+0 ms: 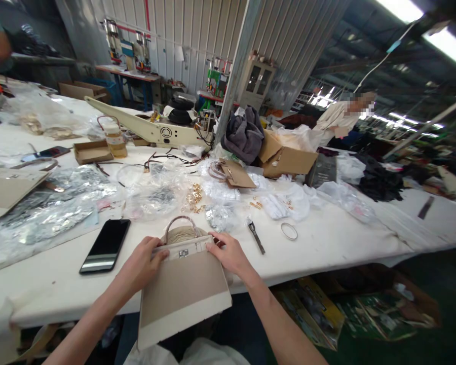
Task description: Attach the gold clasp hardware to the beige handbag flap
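Observation:
A beige handbag panel (186,289) with a curved handle (180,219) rests at the table's front edge, its lower part hanging over. My left hand (146,261) is closed on its upper left corner, thumb on the front face. At the upper right corner, my right hand (228,252) pinches the panel the same way. Between the hands, a small metal fitting (183,253) sits on the pale top strip. Behind the panel shows a round tan coil (181,233), partly hidden. A black phone (105,247) lies left of my left hand. A dark hand tool (256,237) lies to the right.
Gold fittings (194,196) and plastic bags of metal parts (157,197) spread across the table. A ring (289,231) lies right. Other bag panels (11,187) lie left. A metal post (231,76) and cardboard box (289,158) stand behind. A person (340,116) is at the far right.

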Available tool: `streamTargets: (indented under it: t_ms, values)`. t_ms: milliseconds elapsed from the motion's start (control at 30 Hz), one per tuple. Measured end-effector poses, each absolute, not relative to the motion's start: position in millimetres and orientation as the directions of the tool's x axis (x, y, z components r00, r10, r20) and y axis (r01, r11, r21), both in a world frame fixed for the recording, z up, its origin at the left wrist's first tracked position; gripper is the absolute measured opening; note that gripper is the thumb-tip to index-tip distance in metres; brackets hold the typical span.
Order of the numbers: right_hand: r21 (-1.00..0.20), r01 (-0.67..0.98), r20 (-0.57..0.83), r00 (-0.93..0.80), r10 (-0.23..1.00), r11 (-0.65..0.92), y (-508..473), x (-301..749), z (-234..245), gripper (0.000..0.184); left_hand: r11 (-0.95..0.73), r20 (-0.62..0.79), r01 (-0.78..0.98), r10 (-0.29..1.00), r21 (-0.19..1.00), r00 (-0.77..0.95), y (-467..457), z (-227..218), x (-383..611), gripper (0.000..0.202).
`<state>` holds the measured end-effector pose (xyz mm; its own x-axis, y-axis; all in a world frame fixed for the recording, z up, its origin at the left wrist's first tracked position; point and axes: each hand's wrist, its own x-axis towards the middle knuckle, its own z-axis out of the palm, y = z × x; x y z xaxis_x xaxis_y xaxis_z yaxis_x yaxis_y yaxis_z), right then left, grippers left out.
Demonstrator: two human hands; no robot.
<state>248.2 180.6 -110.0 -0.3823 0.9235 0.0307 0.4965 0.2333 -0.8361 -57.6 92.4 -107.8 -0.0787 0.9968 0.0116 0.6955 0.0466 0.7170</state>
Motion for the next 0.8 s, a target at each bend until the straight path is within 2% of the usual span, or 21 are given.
streamTargets:
  t_ms: [300, 600, 800]
  values:
    - [-0.872, 0.434, 0.05, -0.377, 0.925, 0.224, 181, 251, -115, 0.044, 0.098, -0.045, 0.744, 0.995, 0.661, -0.091, 91, -98, -50, 0.028]
    - [-0.864, 0.441, 0.082, -0.35, 0.933, 0.241, 176, 246, -113, 0.045, 0.104, -0.044, 0.705, 0.994, 0.702, -0.103, 88, -98, -53, 0.029]
    - [-0.854, 0.456, 0.096, -0.335, 0.937, 0.25, 174, 247, -117, 0.05, 0.104, -0.096, 0.652, 0.994, 0.751, -0.048, 85, -99, -71, 0.046]
